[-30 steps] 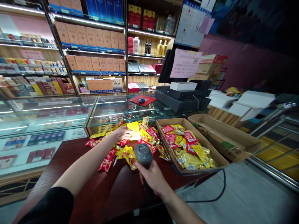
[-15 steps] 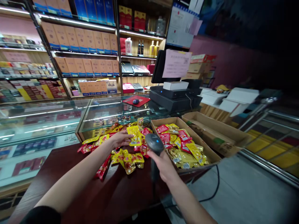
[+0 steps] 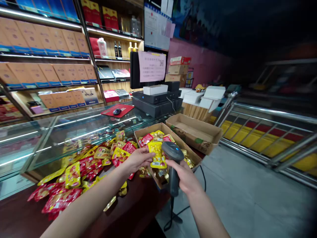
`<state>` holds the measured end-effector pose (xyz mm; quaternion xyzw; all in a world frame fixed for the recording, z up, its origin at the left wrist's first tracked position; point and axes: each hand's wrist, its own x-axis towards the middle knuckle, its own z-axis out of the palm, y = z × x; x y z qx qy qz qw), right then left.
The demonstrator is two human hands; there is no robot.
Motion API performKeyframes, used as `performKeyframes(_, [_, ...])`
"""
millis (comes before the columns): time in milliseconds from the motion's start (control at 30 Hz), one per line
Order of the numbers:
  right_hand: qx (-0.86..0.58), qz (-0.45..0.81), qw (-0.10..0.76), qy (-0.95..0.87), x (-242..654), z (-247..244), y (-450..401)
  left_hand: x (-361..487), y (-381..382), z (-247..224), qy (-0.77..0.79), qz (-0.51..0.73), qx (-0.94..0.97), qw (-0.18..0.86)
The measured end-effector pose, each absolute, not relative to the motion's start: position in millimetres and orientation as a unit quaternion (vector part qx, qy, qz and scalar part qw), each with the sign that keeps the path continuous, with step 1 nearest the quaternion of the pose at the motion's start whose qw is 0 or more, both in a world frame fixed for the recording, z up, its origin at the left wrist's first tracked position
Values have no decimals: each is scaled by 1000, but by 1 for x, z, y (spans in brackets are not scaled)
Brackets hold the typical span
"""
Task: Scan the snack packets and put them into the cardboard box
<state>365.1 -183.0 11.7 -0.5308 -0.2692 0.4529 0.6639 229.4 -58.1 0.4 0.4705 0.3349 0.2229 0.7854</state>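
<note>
My left hand [image 3: 140,160] pinches a yellow snack packet [image 3: 157,155] by its left edge, holding it up over the near side of a cardboard box [image 3: 192,152]. A black barcode scanner [image 3: 173,152] with a lit blue dot is gripped by its handle in my right hand [image 3: 184,175]. The scanner head is close to the packet's right side. Inside the box lie red and yellow packets, partly hidden by the scanner and the held packet. To the left, a loose pile of red packets [image 3: 61,200] and yellow packets [image 3: 73,175] covers part of the dark red table [image 3: 138,201].
A second cardboard box [image 3: 195,127] stands behind the first. A glass display counter [image 3: 74,122] runs along the back, carrying a mouse [image 3: 117,111] and a monitor [image 3: 135,71]. The scanner's cable [image 3: 171,211] hangs near the table edge. Metal railings [image 3: 267,115] stand at right.
My view has turned to the right. The left hand has carried the yellow packet from over the pile to the box, beside the scanner, which stays in my right hand.
</note>
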Motion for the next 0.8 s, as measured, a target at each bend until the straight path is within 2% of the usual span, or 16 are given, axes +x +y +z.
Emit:
performKeyframes(167, [-540, 436, 672, -259, 400, 16, -175, 264, -48, 1, 349, 218, 466, 784])
performKeyframes(300, [-561, 407, 674, -256, 400, 17, -173, 250, -40, 1, 381, 248, 471, 756])
performKeyframes(500, [-522, 475, 642, -298, 361, 14, -168, 172, -39, 7, 384, 267, 523, 713])
performKeyframes(800, [-487, 568, 545, -378, 268, -7, -147, 49, -63, -15, 447, 303, 650, 534])
